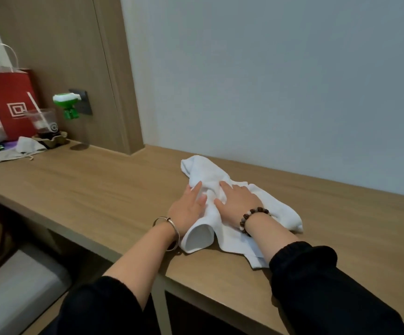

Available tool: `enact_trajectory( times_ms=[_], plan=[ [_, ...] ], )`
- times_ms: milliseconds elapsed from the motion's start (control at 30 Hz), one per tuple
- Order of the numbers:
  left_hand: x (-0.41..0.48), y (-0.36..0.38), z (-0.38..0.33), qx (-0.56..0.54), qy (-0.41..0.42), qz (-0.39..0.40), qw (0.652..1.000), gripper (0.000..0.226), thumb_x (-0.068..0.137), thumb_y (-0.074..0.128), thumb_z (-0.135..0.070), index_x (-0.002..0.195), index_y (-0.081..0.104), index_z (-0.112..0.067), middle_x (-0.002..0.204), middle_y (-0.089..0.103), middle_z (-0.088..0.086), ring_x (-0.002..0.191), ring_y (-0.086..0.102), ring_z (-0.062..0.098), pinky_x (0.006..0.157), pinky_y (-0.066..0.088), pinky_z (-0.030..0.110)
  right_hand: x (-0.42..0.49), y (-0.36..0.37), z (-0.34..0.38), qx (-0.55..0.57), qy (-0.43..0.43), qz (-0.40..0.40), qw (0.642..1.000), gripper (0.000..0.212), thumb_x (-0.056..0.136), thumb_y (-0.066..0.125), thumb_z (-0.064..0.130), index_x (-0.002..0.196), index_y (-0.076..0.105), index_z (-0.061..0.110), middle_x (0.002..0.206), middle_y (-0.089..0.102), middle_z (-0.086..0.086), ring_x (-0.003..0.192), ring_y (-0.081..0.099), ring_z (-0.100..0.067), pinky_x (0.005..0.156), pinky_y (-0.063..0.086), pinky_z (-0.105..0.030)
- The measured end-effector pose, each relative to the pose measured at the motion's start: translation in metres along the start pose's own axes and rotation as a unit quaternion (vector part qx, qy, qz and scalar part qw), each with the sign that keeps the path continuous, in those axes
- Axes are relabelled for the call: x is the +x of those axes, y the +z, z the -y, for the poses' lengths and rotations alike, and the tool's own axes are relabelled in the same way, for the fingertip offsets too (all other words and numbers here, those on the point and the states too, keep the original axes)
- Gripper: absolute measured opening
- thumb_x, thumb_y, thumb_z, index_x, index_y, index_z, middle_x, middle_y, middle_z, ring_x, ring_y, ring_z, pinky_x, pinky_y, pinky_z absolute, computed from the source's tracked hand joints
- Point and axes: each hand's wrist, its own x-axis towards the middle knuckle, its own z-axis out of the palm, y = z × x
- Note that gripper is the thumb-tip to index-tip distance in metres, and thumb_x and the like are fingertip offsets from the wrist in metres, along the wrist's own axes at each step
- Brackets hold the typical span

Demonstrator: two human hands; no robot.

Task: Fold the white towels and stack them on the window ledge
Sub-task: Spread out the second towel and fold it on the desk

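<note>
Left grip (187, 209) and right grip (238, 201) flat on the white towel (203, 168)

Both grips are released, fingers straight, palms pressing down side by side on the middle of the towel. It lies crumpled and unfolded on the wooden worktop (99, 189), close to the pale wall, with one end curled over near the front edge. A metal bangle (169, 228) circles the left wrist and a bead bracelet (251, 217) the right. Well apart, at the far left end, stand a red paper bag (7, 100) and a plastic cup (42, 124) with a straw; beside them, what seems to be a green plug-in device (65, 102) hangs at a wall socket
</note>
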Motion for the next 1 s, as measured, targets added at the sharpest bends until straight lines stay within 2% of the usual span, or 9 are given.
enact_trajectory(
  times_ms=[133, 233, 333, 467, 567, 700, 800, 900, 1000],
  plan=[
    [-0.036, -0.004, -0.008, -0.073, 0.005, 0.03, 0.997, 0.102, 0.064, 0.021, -0.079, 0.151, 0.009, -0.028, 0.16, -0.002, 0.0, 0.146, 0.011, 0.021, 0.112, 0.021, 0.037, -0.031, -0.007, 0.003, 0.098, -0.007, -0.004, 0.995, 0.055, 0.093, 0.037, 0.041, 0.145, 0.027, 0.025, 0.141, 0.044, -0.008, 0.125, 0.042, -0.028, 0.098, 0.039, -0.04],
    [-0.064, -0.002, -0.011, 0.023, 0.042, 0.049, 0.998, 0.099, 0.071, 0.037, -0.074, 0.152, 0.007, -0.026, 0.16, -0.004, 0.003, 0.145, 0.014, 0.023, 0.11, 0.025, 0.037, -0.063, -0.007, 0.0, 0.262, 0.016, -0.129, 0.956, 0.039, 0.095, 0.042, 0.028, 0.132, 0.048, 0.016, 0.133, 0.053, -0.006, 0.118, 0.05, -0.023, 0.096, 0.041, -0.033],
    [-0.085, 0.008, -0.008, 0.172, 0.048, 0.039, 0.983, 0.087, 0.085, 0.041, -0.069, 0.152, 0.003, -0.027, 0.16, -0.006, 0.005, 0.146, 0.008, 0.022, 0.116, 0.017, 0.043, -0.084, -0.002, -0.005, 0.158, -0.012, -0.153, 0.975, 0.046, 0.096, 0.045, 0.035, 0.138, 0.044, 0.016, 0.141, 0.047, -0.004, 0.127, 0.043, -0.02, 0.103, 0.034, -0.032],
    [-0.087, 0.012, -0.008, 0.188, 0.007, 0.002, 0.982, 0.069, 0.094, 0.032, -0.058, 0.152, 0.007, -0.029, 0.16, 0.0, 0.001, 0.144, 0.018, 0.021, 0.116, 0.018, 0.044, -0.087, -0.016, -0.014, 0.021, -0.019, -0.016, 0.999, 0.071, 0.091, 0.04, 0.06, 0.149, 0.023, 0.023, 0.158, 0.013, -0.002, 0.145, 0.011, -0.021, 0.115, 0.011, -0.05],
    [-0.081, 0.016, -0.007, 0.158, -0.017, -0.032, 0.987, 0.057, 0.097, 0.029, -0.045, 0.151, 0.016, -0.03, 0.159, 0.011, 0.002, 0.138, 0.031, 0.024, 0.112, 0.026, 0.041, -0.092, -0.024, -0.033, 0.002, 0.056, -0.021, 0.998, 0.085, 0.083, 0.042, 0.071, 0.15, 0.016, 0.026, 0.16, 0.0, -0.003, 0.147, 0.0, -0.024, 0.113, 0.004, -0.057],
    [-0.078, 0.017, -0.004, 0.114, -0.045, -0.105, 0.987, 0.048, 0.095, 0.029, -0.029, 0.144, 0.031, -0.027, 0.143, 0.04, 0.004, 0.115, 0.049, 0.026, 0.097, 0.041, 0.04, -0.101, -0.012, -0.055, 0.12, 0.173, -0.058, 0.976, 0.086, 0.079, 0.046, 0.073, 0.147, 0.027, 0.023, 0.151, 0.034, -0.002, 0.139, 0.028, -0.027, 0.11, 0.022, -0.049],
    [-0.08, 0.016, -0.005, 0.084, -0.06, -0.149, 0.984, 0.052, 0.095, 0.032, -0.03, 0.146, 0.027, -0.024, 0.147, 0.035, 0.008, 0.124, 0.044, 0.028, 0.102, 0.039, 0.04, -0.1, -0.01, -0.054, 0.243, 0.131, -0.06, 0.959, 0.068, 0.075, 0.057, 0.066, 0.13, 0.047, 0.028, 0.126, 0.056, 0.004, 0.118, 0.05, -0.023, 0.094, 0.044, -0.041],
    [-0.09, 0.015, -0.008, 0.049, -0.006, -0.195, 0.98, 0.063, 0.089, 0.026, -0.036, 0.15, 0.019, -0.023, 0.158, 0.015, 0.008, 0.141, 0.024, 0.027, 0.113, 0.026, 0.04, -0.101, -0.015, -0.041, 0.419, 0.049, -0.047, 0.906, 0.039, 0.086, 0.068, 0.024, 0.122, 0.052, 0.025, 0.105, 0.059, 0.014, 0.091, 0.056, -0.002, 0.073, 0.048, -0.022],
    [-0.098, 0.016, -0.005, 0.061, 0.067, -0.214, 0.973, 0.07, 0.083, 0.013, -0.054, 0.149, 0.005, -0.032, 0.159, -0.002, -0.003, 0.147, -0.002, 0.015, 0.118, 0.006, 0.038, -0.097, -0.016, -0.039, 0.606, 0.029, -0.037, 0.794, 0.059, 0.084, 0.066, 0.002, 0.138, 0.043, 0.012, 0.13, 0.055, -0.001, 0.111, 0.057, -0.013, 0.099, 0.047, -0.038]
  ],
)
